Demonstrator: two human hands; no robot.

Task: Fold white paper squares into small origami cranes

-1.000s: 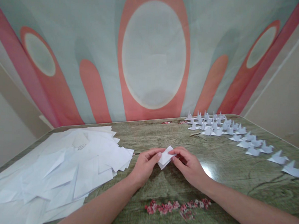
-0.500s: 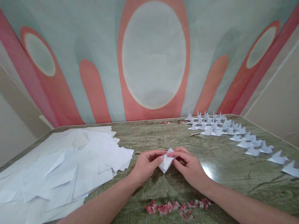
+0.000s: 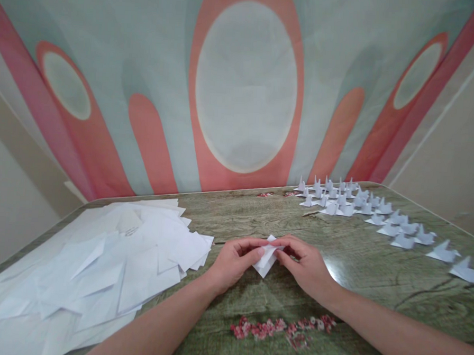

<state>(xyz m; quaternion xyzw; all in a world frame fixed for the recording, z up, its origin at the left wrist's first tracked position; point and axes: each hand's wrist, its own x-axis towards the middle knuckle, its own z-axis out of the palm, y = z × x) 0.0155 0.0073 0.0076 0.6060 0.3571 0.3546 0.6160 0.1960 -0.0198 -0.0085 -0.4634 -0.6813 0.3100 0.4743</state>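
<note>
A small white folded paper is held over the middle of the table, its lower corner pointing toward me. My left hand pinches its left side between thumb and fingers. On the opposite side, my right hand grips the paper's right edge near the top, thumb below and fingers above. The fingertips of both hands nearly meet at the upper part of the paper and cover some of its folds.
A spread pile of white paper sheets covers the left of the wood-patterned table. Several folded white paper cranes stand in rows along the right. Behind the table hangs a patterned backdrop. Pink printed flowers lie near the front.
The right fingers have shifted slightly to the right along the paper's upper edge, and a top flap looks opened wider. Both hands keep hold of the paper. The view has moved very slightly.
</note>
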